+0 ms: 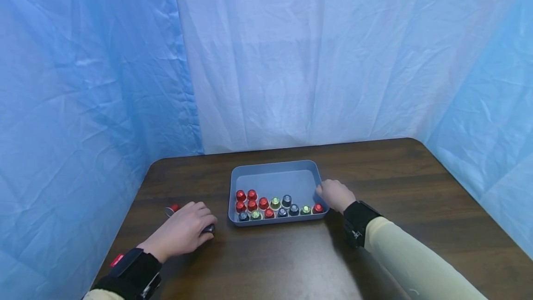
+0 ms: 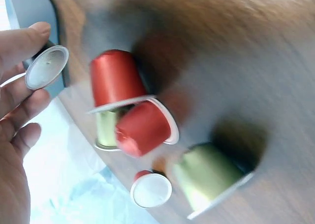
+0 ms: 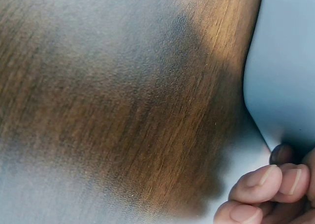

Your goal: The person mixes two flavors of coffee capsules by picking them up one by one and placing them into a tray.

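Observation:
My left hand (image 1: 185,228) pinches a dark coffee capsule (image 1: 209,228) above the table, left of the tray; the capsule's pale foil lid (image 2: 47,66) faces the left wrist camera. My right hand (image 1: 336,194) grips the right rim of a grey-blue tray (image 1: 275,177), its fingers (image 3: 256,184) curled at the edge. Inside, along the tray's near side, stand several red capsules (image 1: 263,203), dark blue capsules (image 1: 294,209) and green capsules (image 1: 275,203). Loose red capsules (image 2: 116,79) and green capsules (image 2: 209,177) lie by the left hand, mostly hidden from the head view.
The dark wooden table (image 1: 283,258) carries the tray near its middle. Blue-white sheets (image 1: 300,59) hang behind the table and along both sides. Among the loose capsules, a small one lies on its side with its foil lid (image 2: 151,190) showing.

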The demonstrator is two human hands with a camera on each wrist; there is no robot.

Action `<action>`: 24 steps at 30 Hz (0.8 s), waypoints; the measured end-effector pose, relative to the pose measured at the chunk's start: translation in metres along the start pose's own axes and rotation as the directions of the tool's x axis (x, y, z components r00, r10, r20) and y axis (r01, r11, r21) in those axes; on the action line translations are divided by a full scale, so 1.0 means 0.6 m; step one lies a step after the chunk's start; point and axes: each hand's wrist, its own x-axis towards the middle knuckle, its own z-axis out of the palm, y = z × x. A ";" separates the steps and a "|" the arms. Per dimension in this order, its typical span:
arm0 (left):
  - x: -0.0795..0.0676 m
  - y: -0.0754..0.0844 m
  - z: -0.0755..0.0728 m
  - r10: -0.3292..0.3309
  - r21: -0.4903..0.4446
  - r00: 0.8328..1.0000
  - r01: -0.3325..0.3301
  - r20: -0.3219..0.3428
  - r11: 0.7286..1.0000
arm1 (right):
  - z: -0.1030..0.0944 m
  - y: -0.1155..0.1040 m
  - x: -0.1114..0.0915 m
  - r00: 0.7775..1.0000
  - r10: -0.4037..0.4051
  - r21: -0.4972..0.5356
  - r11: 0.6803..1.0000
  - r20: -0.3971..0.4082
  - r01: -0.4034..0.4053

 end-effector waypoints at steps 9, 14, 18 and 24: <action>0.020 0.011 -0.014 0.002 -0.040 0.992 -0.007 -0.122 0.999 | -0.002 0.000 -0.002 1.000 0.001 0.006 1.000 0.004 -0.001; 0.031 0.015 -0.017 -0.006 -0.052 0.985 -0.003 -0.171 0.999 | -0.001 0.000 -0.002 1.000 0.003 0.008 1.000 0.003 -0.003; 0.040 0.018 -0.019 -0.014 -0.045 0.980 0.005 -0.199 0.999 | -0.001 0.000 -0.002 1.000 0.001 0.008 1.000 0.004 -0.001; 0.065 0.024 -0.022 -0.025 -0.070 0.973 0.009 -0.230 0.997 | -0.002 -0.001 -0.003 1.000 0.002 0.017 1.000 0.000 -0.002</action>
